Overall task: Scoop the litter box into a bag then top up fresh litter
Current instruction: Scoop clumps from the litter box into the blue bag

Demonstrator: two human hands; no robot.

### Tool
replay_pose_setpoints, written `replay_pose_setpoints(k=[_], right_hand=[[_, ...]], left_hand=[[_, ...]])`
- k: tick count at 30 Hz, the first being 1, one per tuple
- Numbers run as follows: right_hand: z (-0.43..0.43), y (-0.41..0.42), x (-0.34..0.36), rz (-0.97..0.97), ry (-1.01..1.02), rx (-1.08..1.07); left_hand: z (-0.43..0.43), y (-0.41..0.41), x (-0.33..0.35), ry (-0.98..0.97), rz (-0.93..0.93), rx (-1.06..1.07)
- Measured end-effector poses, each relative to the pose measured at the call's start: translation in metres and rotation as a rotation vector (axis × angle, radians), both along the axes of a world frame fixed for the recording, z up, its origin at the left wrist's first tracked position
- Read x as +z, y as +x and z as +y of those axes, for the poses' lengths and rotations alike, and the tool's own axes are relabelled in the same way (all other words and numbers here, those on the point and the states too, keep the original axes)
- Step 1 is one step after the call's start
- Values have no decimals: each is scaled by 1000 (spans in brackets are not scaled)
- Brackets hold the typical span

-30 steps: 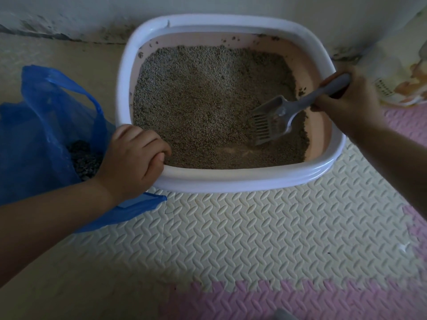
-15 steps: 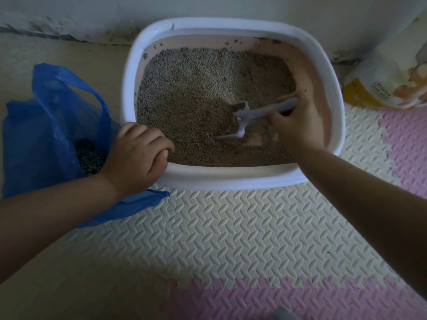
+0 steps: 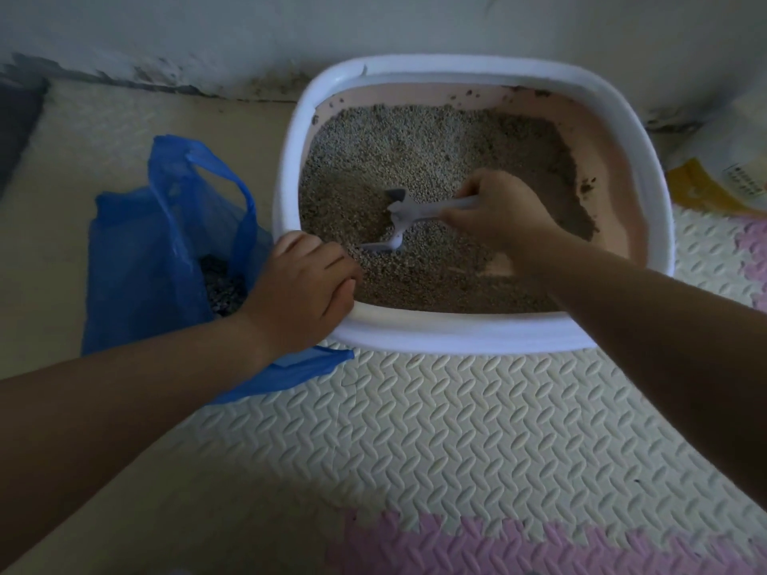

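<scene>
Dim daylight falling on a pale wall (image 3: pixel 415 22), dark grime (image 3: pixel 166 83) running along its foot, cream foam mats (image 3: pixel 415 429) with a raised weave spreading underfoot, pink mats (image 3: pixel 539 545) interlocking at the near edge, a dark shape (image 3: pixel 16 118) sitting far left

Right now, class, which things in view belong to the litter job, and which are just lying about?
Job: litter box, scoop in the right hand, blue bag, white-and-yellow sack (probably fresh litter).
Lying about: cream foam mat, pink mat tiles.
</scene>
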State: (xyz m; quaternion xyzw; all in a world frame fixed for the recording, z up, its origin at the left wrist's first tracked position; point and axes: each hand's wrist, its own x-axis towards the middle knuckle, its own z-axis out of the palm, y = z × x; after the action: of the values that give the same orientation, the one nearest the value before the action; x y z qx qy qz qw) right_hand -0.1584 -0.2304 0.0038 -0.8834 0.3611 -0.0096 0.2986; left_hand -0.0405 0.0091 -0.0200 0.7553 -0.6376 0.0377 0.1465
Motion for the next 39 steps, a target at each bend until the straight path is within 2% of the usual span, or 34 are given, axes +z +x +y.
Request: replay_pose_setpoints(k=[3,5,11,15,22,39], right_hand=[[-6,1,5,339,-225,291],[0,1,-4,466,-317,442],[7,-24,-24,362,-132,352],[1,-55,-16,164,-1,197],[0,-88,7,78,-150,192],[-14,-94,3,26,-189,164]], left_hand=[[0,1,1,27,-19,-2],[1,0,2,44,-24,10],[2,0,6,90,7,12],[4,2,7,117,45,-1],[6,9,11,97,111,89],[3,18,11,126,267,338]])
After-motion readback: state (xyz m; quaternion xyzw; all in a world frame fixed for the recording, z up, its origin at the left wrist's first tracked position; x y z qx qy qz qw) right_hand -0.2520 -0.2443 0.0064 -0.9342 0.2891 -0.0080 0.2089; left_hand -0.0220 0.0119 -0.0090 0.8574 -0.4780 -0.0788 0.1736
